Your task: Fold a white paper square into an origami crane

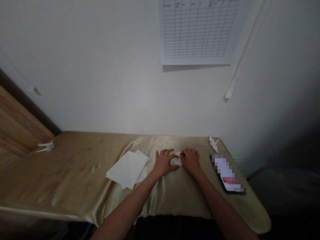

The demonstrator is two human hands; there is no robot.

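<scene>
A small folded piece of white paper lies on the cloth-covered table between my hands. My left hand holds its left side, with thumb and forefinger on the paper and the other fingers spread over the cloth. From the right, my right hand pinches the paper's edge with curled fingers. Parts of the paper are hidden under the fingertips, so its exact shape cannot be made out. Left of my left hand is a loose stack of white paper sheets.
A phone with a lit, blurred screen lies to the right. Folded paper birds rest at the far right corner and the left end of the gold-coloured tablecloth. Behind the table rises a white wall with a printed chart.
</scene>
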